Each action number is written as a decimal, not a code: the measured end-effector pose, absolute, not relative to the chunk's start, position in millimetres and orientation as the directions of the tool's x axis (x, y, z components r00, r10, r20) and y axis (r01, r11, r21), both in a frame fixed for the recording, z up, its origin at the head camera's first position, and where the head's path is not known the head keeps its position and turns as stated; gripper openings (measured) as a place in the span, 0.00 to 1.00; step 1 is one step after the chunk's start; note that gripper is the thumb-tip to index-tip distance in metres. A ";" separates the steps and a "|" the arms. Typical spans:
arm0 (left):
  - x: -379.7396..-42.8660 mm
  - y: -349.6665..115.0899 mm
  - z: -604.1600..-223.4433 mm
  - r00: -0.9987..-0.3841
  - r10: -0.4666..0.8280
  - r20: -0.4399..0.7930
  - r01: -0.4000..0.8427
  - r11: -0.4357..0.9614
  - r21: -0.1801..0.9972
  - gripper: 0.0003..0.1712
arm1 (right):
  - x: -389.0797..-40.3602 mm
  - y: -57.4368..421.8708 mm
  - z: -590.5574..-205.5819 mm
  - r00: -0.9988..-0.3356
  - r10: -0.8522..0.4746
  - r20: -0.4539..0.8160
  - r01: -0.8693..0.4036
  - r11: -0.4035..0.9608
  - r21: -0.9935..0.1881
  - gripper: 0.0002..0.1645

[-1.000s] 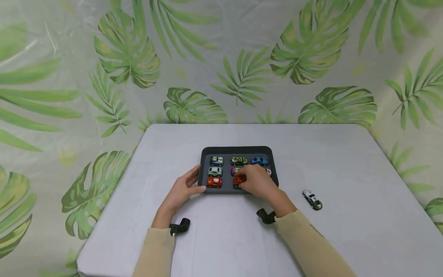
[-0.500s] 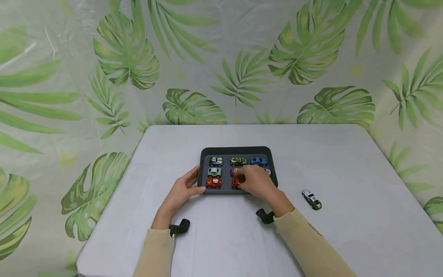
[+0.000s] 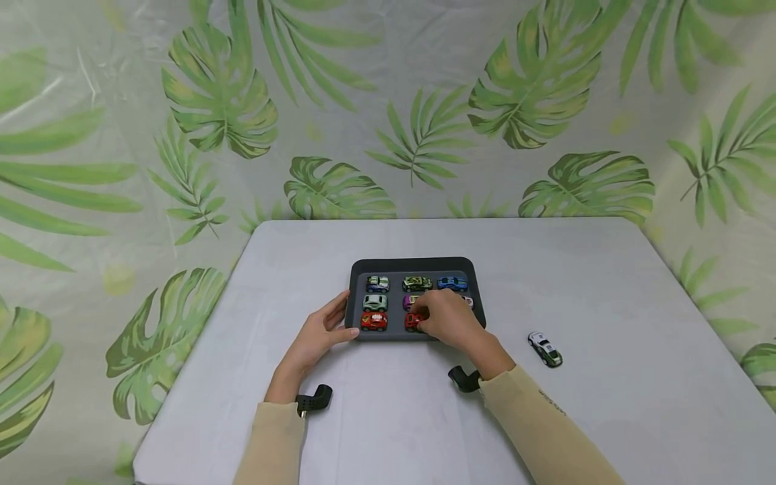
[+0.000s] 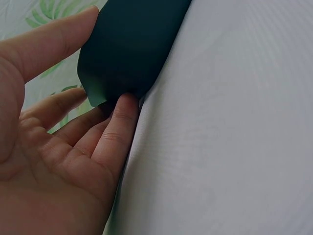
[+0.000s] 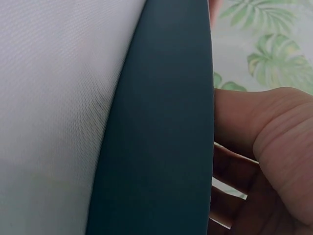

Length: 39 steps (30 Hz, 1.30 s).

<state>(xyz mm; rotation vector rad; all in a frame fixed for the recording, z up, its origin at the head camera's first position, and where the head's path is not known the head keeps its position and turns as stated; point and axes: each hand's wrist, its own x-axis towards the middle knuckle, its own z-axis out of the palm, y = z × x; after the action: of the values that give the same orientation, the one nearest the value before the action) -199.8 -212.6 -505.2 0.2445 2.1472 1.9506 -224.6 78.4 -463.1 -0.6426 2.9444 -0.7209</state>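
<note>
In the head view, a dark grey tray (image 3: pixel 412 264) lies on the table with several toy cars set in rows. My left hand (image 3: pixel 318 335) grips its left end, thumb at the front corner and fingers along the side. The left wrist view shows that thumb and those fingers against the tray wall (image 4: pixel 132 49). Over the front right part of the tray, my right hand (image 3: pixel 451 318) pinches a red toy car (image 3: pixel 412 322), hiding part of it and of the cars behind. In the right wrist view the tray's outer wall (image 5: pixel 161 122) covers the fingertips.
A white and green toy car (image 3: pixel 545 349) lies on the white tabletop (image 3: pixel 594 283), right of the tray. Another red toy car (image 3: pixel 374 321) sits in the tray near my left thumb. Behind the table hangs a leaf-patterned sheet (image 3: pixel 424 101).
</note>
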 end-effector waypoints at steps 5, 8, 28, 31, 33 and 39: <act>-198.7 -211.9 -504.0 -0.963 0.260 -0.069 -0.043 0.105 0.993 0.51 | -224.8 77.8 -463.2 -0.909 -0.410 0.077 -0.399 0.801 -0.446 0.13; -198.9 -211.8 -504.1 -0.963 0.262 -0.069 -0.044 0.101 0.994 0.51 | -224.3 78.4 -461.1 -0.911 -0.405 0.077 -0.395 0.804 -0.444 0.13; -200.2 -215.1 -503.2 -0.961 0.268 -0.064 -0.033 0.120 0.992 0.52 | -210.6 126.3 -432.8 -0.934 -0.334 0.126 -0.351 0.795 -0.495 0.21; -200.7 -215.4 -503.5 -0.961 0.269 -0.061 -0.029 0.122 0.992 0.52 | -208.6 134.2 -429.4 -0.940 -0.317 0.130 -0.338 0.803 -0.490 0.21; -200.2 -214.5 -502.8 -0.960 0.271 -0.065 -0.033 0.118 0.992 0.52 | -206.7 139.9 -427.4 -0.943 -0.304 0.132 -0.329 0.809 -0.487 0.21; -197.8 -211.6 -502.1 -0.957 0.281 -0.078 -0.049 0.109 0.993 0.51 | -198.5 159.9 -426.0 -0.955 -0.264 0.134 -0.295 0.817 -0.494 0.22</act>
<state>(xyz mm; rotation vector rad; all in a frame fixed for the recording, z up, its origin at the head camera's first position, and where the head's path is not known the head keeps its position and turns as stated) -197.8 -211.6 -502.1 0.2305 2.1399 1.9318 -198.5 159.9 -426.0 -0.4700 3.0514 -0.8457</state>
